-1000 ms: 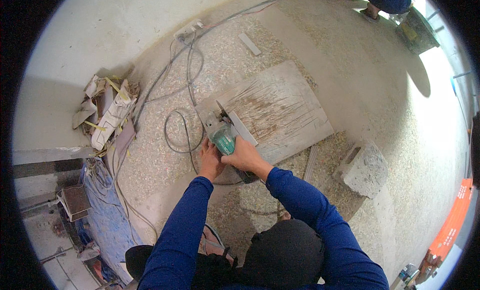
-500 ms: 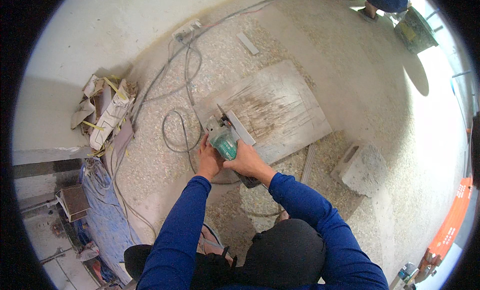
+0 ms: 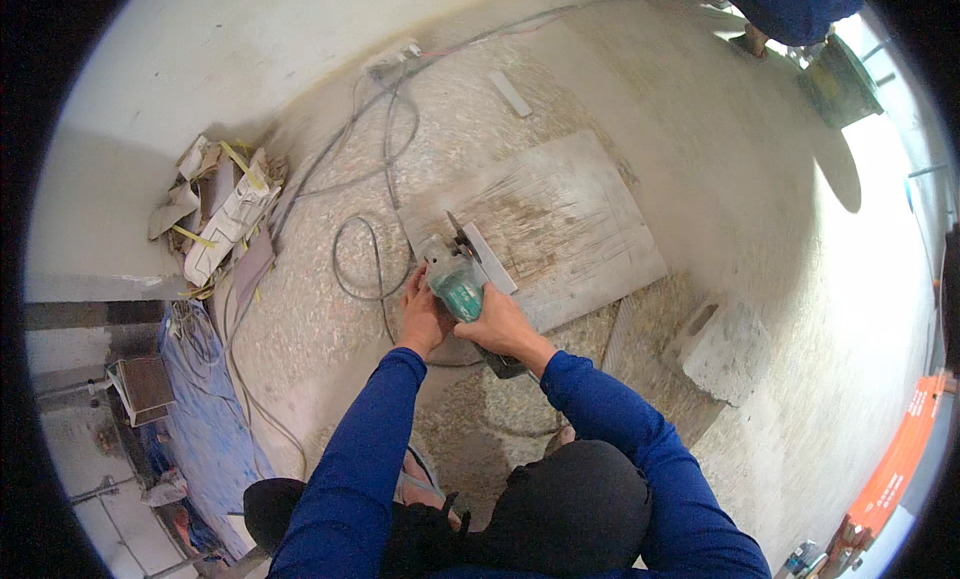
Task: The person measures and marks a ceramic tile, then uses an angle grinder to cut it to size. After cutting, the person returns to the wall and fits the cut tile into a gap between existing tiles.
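Observation:
My right hand (image 3: 497,322) is wrapped round the green body of a handheld electric tile cutter (image 3: 459,293). On the cutter's left side, my left hand (image 3: 424,314) has its fingers closed against the housing. The thin dark blade (image 3: 454,222) shows at the front. Right beside it lies a narrow pale tile strip (image 3: 491,260), close along the cutter's right side. Under the strip is a large grey board (image 3: 600,219), scored with many brown cut marks. The blade's lower edge is hidden.
Broken tile and cardboard scraps (image 3: 225,214) lie by the left wall. A cable (image 3: 340,259) loops to a power strip (image 3: 393,62). To the right sits a concrete block (image 3: 722,351); a loose strip (image 3: 511,94) lies beyond the board. Another person (image 3: 790,9) is near a bucket (image 3: 840,84).
The view has shifted slightly, so the floor things appear a little lower and further right. A dusty haze looks thicker around the board. Both hands keep hold of the cutter.

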A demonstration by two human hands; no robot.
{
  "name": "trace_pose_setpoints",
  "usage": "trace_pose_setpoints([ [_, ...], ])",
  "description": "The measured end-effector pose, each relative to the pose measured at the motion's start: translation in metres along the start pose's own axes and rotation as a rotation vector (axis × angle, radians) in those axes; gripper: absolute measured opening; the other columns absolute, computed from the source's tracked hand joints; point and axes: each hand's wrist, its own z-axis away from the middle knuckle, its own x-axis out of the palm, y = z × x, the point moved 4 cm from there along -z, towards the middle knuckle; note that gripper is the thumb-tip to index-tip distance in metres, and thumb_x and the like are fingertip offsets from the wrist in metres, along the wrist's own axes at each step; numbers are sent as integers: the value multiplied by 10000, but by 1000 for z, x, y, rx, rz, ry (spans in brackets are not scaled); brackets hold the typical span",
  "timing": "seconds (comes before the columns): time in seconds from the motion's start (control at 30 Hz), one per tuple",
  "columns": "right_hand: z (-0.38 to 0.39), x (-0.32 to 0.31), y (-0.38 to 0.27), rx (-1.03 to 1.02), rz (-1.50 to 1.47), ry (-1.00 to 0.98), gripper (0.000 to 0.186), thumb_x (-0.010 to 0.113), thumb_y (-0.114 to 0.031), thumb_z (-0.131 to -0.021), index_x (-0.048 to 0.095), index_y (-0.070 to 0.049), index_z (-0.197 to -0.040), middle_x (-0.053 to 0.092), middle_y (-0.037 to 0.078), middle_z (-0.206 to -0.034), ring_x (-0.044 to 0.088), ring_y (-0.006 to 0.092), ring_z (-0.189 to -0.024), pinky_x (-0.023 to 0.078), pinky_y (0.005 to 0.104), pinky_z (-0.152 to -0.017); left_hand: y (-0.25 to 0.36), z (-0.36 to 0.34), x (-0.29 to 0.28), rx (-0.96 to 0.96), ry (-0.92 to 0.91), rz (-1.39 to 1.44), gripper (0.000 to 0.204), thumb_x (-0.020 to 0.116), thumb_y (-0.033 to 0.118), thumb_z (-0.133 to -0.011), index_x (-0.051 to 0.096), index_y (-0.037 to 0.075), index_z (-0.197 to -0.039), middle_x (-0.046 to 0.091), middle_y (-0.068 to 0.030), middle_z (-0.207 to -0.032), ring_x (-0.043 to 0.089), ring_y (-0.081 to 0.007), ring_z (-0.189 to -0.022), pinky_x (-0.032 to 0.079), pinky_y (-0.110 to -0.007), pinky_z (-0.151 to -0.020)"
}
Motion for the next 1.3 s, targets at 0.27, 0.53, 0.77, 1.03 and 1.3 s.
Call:
trace_pose_setpoints([
  [0.27, 9, 2, 5, 5, 2, -2, 734, 845, -365, -670, 540, 111, -1139, 680, 350, -1058, 671, 499, -1029, 543, 524, -895, -4, 2, 2, -51, 3, -14, 980, 881, 237, -660, 445, 179, -1536, 286, -82, -1665, 255, -326, -1517, 265, -551, -1172],
  [0.53, 4, -1, 0, -21, 60, 3, 693, 823, -376, -686, 559, 104, -1110, 679, 349, -1066, 671, 498, -1027, 546, 520, -894, 6, -2, -3, -15, -8, -40, 899, 854, 230, -706, 473, 237, -1520, 361, -67, -1621, 254, -322, -1518, 273, -556, -1164],
  [0.77, -5, 2, 1, -54, 41, 38, 759, 818, -378, -659, 553, 153, -1133, 673, 373, -1042, 673, 500, -1018, 551, 502, -882, 5, -1, -1, -45, -43, -90, 909, 858, 247, -710, 459, 243, -1527, 358, -29, -1629, 248, -305, -1525, 274, -559, -1170],
  [1.03, 14, 0, 9, 8, 65, -20, 775, 850, -398, -682, 532, 121, -1161, 678, 367, -1043, 671, 505, -1027, 550, 526, -890, 4, -4, -2, -129, -80, -103, 1045, 897, 196, -647, 402, 197, -1567, 269, -54, -1677, 258, -304, -1520, 291, -542, -1173],
  [1.3, 24, -1, 12, -28, 49, 6, 780, 825, -389, -681, 523, 142, -1166, 671, 380, -1013, 669, 514, -1004, 546, 519, -878, 20, -1, -20, -123, -48, 10, 1045, 893, 156, -649, 408, 271, -1567, 184, 37, -1720, 267, -306, -1519, 313, -574, -1159],
])
